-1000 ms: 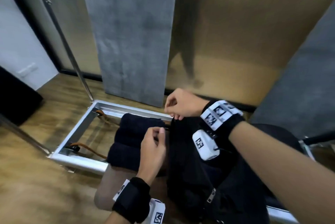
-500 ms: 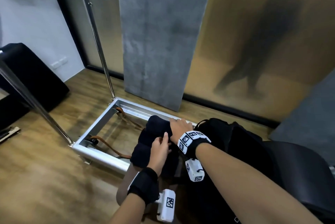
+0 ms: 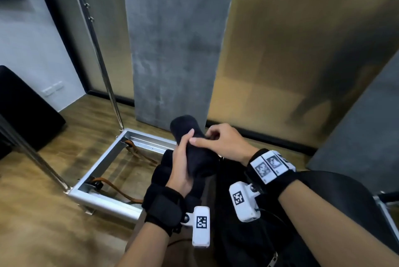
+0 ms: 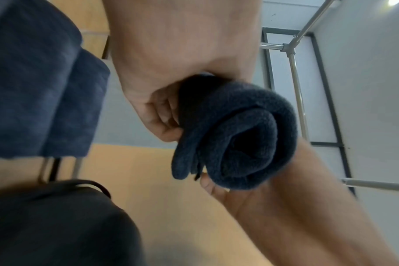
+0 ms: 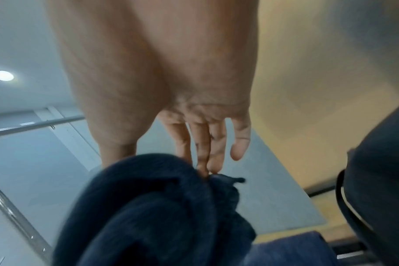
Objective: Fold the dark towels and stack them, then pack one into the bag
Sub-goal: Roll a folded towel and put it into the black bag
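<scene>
My left hand (image 3: 185, 155) grips a rolled dark towel (image 3: 195, 150) and holds it up, tilted away from me. My right hand (image 3: 208, 139) lays its thumb across the roll while its fingertips (image 5: 204, 170) pinch the towel's edge (image 5: 148, 207). The left wrist view shows the roll's spiral end (image 4: 235, 140) between both hands. Below it lies a stack of folded dark towels (image 3: 163, 171) (image 4: 46, 90). The black bag (image 3: 241, 243) (image 4: 57, 225) sits just right of the stack, under my right forearm; I cannot see its opening.
A metal frame (image 3: 103, 165) with brown straps (image 3: 116, 189) lies on the wooden floor to the left. Slanted metal poles (image 3: 108, 87) rise from it. A grey panel (image 3: 177, 50) leans on the far wall. A black seat (image 3: 345, 193) sits at right.
Both hands were low at the stack and the bag. The left hand has now lifted one rolled towel off the stack, and the right hand has come onto it.
</scene>
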